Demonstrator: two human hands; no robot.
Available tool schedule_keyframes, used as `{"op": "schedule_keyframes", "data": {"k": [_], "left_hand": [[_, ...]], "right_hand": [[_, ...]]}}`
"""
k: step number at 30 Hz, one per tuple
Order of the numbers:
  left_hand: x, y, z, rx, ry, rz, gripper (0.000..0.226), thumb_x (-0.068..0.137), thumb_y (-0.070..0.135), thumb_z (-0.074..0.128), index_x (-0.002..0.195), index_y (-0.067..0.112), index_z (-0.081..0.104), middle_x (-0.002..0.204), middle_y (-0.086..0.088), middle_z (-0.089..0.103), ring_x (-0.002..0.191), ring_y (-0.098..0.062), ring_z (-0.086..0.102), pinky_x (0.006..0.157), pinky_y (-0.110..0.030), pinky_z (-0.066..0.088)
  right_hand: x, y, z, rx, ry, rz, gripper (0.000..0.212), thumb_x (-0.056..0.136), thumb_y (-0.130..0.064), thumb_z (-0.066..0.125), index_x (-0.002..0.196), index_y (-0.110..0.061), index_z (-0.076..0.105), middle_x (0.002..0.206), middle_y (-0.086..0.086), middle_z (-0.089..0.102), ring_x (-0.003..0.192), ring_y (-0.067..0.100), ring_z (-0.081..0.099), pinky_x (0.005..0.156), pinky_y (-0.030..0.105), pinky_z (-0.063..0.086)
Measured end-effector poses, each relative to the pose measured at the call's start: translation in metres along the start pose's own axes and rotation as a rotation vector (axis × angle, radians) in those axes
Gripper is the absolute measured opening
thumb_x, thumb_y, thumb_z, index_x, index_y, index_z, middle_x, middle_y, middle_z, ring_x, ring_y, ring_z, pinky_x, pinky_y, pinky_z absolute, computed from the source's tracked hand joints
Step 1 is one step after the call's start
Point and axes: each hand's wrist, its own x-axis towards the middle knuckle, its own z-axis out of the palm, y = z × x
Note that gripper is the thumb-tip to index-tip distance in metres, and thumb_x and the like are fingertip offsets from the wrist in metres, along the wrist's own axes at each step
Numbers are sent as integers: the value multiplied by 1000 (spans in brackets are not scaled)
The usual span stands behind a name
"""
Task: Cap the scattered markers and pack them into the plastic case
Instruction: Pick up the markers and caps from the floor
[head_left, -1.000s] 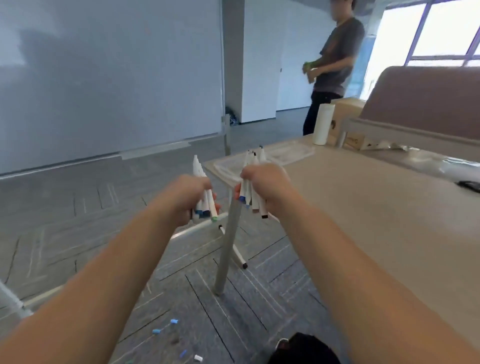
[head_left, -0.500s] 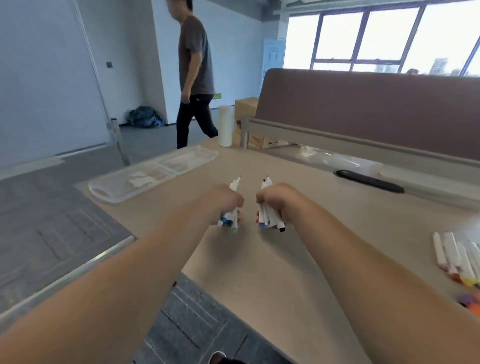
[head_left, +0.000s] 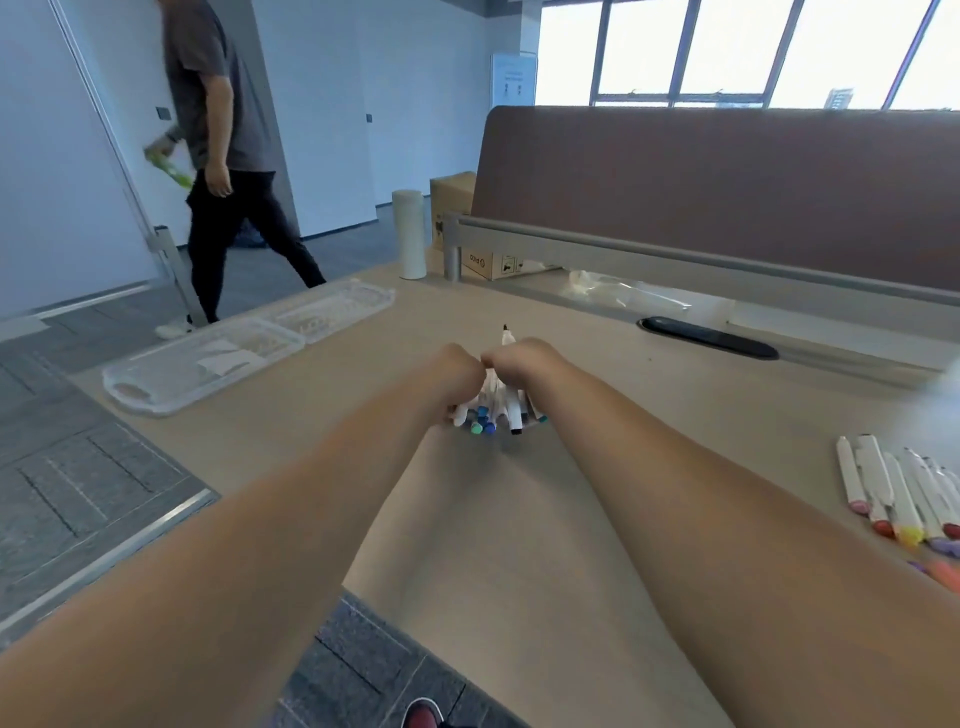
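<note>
Markers were bunched up over the middle of the table. We had our left hand and right hand touching, fingers curled tight round the bundle. Loose markers lay off right, and the plastic case lay opened flat well to the left.

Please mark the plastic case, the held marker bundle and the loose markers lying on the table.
plastic case (head_left: 218, 384): head view, on its near rim.
marker bundle (head_left: 511, 410): head view, on the white barrel of the black-capped one.
loose markers (head_left: 878, 483): head view, on one white barrel in the row.
</note>
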Motion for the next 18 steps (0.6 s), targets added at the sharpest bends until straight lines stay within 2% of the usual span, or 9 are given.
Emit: {"op": "schedule_keyframes", "data": {"k": [3, 4, 6, 8, 11, 14, 16, 18], "left_hand": [[-2, 4, -1, -53, 18, 16, 24, 94, 2, 45, 70, 6, 47, 66, -12, 45, 54, -22, 43, 42, -26, 35], [-2, 5, -1, -75, 17, 21, 23, 94, 2, 45, 72, 6, 47, 66, -11, 43, 54, -21, 40, 45, -27, 33], [-4, 6, 1, -143, 15, 23, 13, 92, 3, 47, 81, 4, 52, 72, -13, 46, 62, -23, 43, 56, -29, 36], [-7, 8, 2, -199, 5, 22, 11, 91, 7, 51, 80, 7, 53, 76, -11, 47, 71, -25, 47, 66, -31, 41], [-11, 10, 5, -179, 6, 14, 9, 90, 8, 51, 82, 6, 54, 79, -11, 47, 80, -26, 47, 73, -33, 39], [-16, 12, 7, -62, -18, 38, 19, 93, 8, 47, 75, 7, 49, 71, -11, 45, 61, -22, 42, 58, -24, 33], [-22, 15, 10, 14, -19, 60, 28, 96, 12, 46, 68, 9, 43, 65, -8, 40, 54, -18, 33, 49, -26, 23], [-25, 17, 12, 74, -14, 77, 31, 97, 12, 43, 66, 10, 41, 65, -7, 39, 53, -18, 32, 48, -27, 23]], "right_hand": [[-2, 0, -5, -61, 19, -22, 25, 95, -28, 52, 96, -3, 55, 98, 18, 61, 89, 33, 61, 84, 35, 51], [-3, 1, -7, -90, 31, -26, 24, 95, -27, 52, 93, -3, 55, 98, 17, 58, 88, 32, 59, 83, 35, 49], [-5, 4, -10, -124, 37, -23, 24, 97, -26, 52, 91, -3, 58, 103, 18, 59, 94, 34, 61, 89, 37, 52], [-5, 7, -11, -114, 30, -27, 22, 97, -22, 52, 103, -2, 61, 111, 19, 60, 106, 36, 64, 94, 42, 53], [-5, 11, -12, -162, 47, -23, 18, 96, -17, 49, 99, -2, 59, 104, 20, 58, 104, 38, 64, 94, 45, 54], [-10, 14, -15, -231, 60, -59, 16, 98, -15, 45, 97, -4, 57, 101, 18, 56, 105, 36, 63, 90, 37, 52], [-13, 16, -18, -252, 71, -59, 20, 99, -10, 40, 102, -7, 60, 104, 17, 56, 101, 34, 62, 78, 30, 45], [-15, 19, -20, -318, 66, -83, 25, 99, -9, 38, 106, -6, 62, 102, 16, 55, 89, 33, 62, 70, 28, 42]]}}
